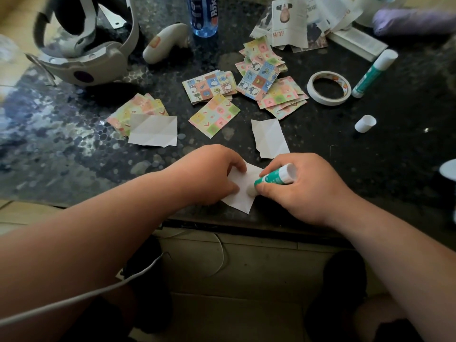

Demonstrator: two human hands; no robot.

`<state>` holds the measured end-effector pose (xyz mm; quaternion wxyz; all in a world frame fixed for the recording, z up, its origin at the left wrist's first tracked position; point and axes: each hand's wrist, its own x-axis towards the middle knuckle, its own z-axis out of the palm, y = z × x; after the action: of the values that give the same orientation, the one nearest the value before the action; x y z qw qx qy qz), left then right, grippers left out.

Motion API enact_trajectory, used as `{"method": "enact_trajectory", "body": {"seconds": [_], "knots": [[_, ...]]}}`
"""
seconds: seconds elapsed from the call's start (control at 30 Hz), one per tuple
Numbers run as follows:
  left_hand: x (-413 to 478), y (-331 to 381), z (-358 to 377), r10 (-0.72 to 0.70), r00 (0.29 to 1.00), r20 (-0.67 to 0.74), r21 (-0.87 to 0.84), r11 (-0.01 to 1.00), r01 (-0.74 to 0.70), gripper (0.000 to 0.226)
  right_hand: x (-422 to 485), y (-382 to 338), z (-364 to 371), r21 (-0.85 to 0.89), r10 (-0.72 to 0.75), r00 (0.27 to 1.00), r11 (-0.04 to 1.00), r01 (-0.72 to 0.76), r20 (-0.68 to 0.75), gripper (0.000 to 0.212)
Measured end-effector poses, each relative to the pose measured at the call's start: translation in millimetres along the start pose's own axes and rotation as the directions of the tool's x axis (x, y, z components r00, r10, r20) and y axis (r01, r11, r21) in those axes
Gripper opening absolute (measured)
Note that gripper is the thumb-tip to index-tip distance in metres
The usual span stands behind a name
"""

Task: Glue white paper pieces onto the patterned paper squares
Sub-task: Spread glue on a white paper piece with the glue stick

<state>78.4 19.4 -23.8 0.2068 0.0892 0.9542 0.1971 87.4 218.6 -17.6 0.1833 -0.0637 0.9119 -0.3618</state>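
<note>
Holding glue stick (pixel 276 177) in right grip (pixel 303 191), tip down on white paper piece (pixel 243 195) at tabletop (pixel 74 144) near edge. Pinning piece flat with left grip (pixel 212 176). Patterned squares (pixel 214 114) straight beyond, nearer left grip.

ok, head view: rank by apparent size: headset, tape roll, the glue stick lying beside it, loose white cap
1. headset, by far the largest
2-3. tape roll and spare glue stick: too alike to rank; the stick is longer, the roll wider
4. loose white cap, smallest
</note>
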Motion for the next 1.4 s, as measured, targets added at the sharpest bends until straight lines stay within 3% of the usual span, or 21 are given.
{"method": "enact_trajectory", "body": {"seconds": [0.17,0.37,0.57,0.77,0.97,1.13,1.4], "knots": [[-0.1,1.4,-0.5,-0.007,1.000,0.003,-0.005,1.000,0.007,0.037,2.7,2.3,1.4,0.045,-0.001,0.992,0.999,0.007,-0.122,0.013],[-1.2,2.0,-0.7,-0.004,1.000,-0.001,0.004,1.000,0.004,0.038,-2.5,-1.5,-1.7,-0.021,-0.047,0.994,0.999,0.050,0.097,0.016],[-1.5,3.1,-1.5,-0.013,1.000,0.008,-0.005,1.000,0.013,0.039,0.3,3.6,0.6,0.019,-0.041,0.998,0.999,0.042,-0.043,0.014],[-2.4,2.6,-0.6,-0.007,1.000,0.004,-0.015,1.000,0.007,0.039,-4.6,-1.9,-2.6,-0.027,-0.085,0.984,0.996,0.091,0.159,0.014],[-1.8,3.2,-0.9,-0.015,1.000,0.000,-0.009,1.000,0.015,0.038,-1.9,0.1,-1.6,-0.009,-0.051,0.998,0.999,0.051,0.022,0.014],[-3.0,3.3,-0.7,-0.011,1.000,-0.003,-0.011,1.000,0.011,0.038,-4.6,-1.1,-5.1,-0.041,-0.102,0.976,0.993,0.112,0.192,0.014],[-2.6,4.0,-1.3,-0.013,1.000,0.001,-0.006,1.000,0.013,0.038,-4.6,0.7,-2.0,-0.014,-0.122,0.985,0.992,0.124,0.122,0.013]]}}
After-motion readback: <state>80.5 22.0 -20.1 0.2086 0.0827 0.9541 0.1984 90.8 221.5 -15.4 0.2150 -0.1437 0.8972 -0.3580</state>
